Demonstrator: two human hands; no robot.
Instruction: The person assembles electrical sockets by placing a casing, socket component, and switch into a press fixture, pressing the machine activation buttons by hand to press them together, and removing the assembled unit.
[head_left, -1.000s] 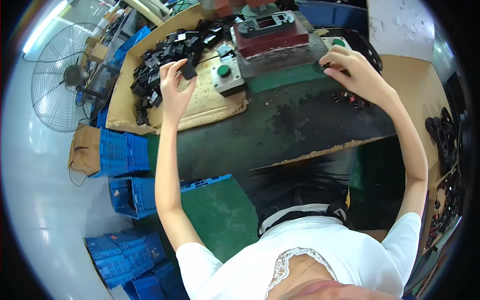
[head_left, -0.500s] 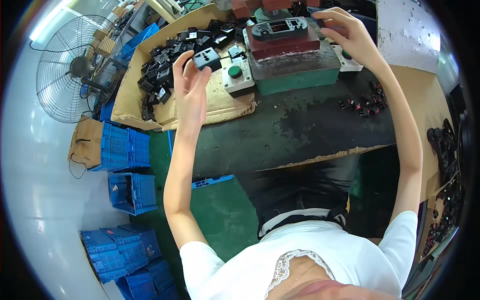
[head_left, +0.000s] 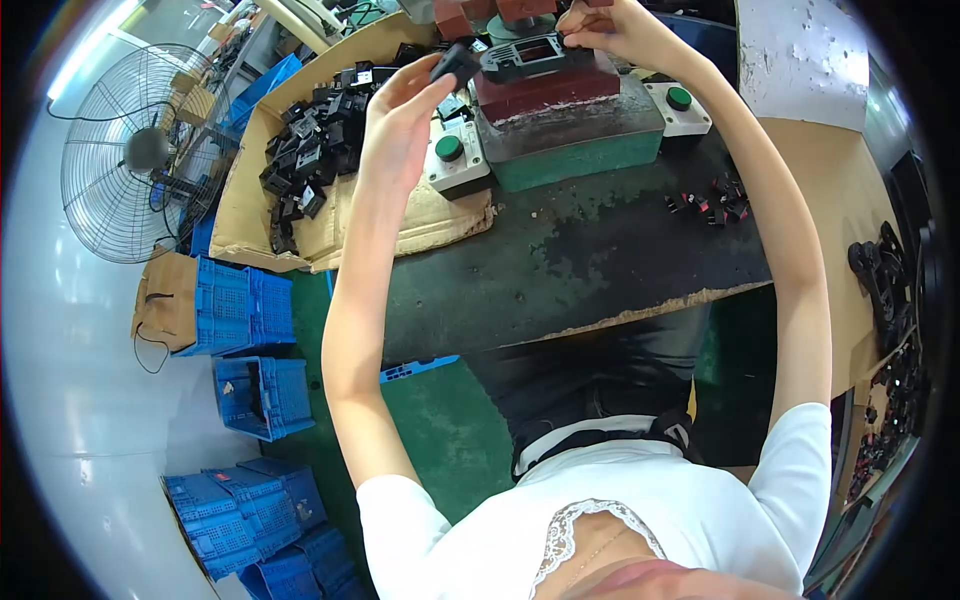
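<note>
My left hand (head_left: 405, 105) pinches a small black block (head_left: 456, 66) just left of the dark grey slotted panel (head_left: 522, 58). That panel lies on a dark red block (head_left: 548, 92), which rests on a green-sided metal base (head_left: 580, 155). My right hand (head_left: 615, 32) is at the right end of the panel, its thumb and fingertips pressed together; whatever they hold is too small to make out. Two white boxes with green buttons flank the base, one on the left (head_left: 457, 160) and one on the right (head_left: 680, 110).
A cardboard tray (head_left: 235, 225) of black blocks stands at the left of the dark table (head_left: 560, 265). Small red and black parts (head_left: 712, 203) lie at the right. Blue crates (head_left: 262, 398) and a fan (head_left: 145, 150) are further left.
My left hand has moved up and right with the black block, now close to the panel. My right hand has moved up and left to the panel's right end.
</note>
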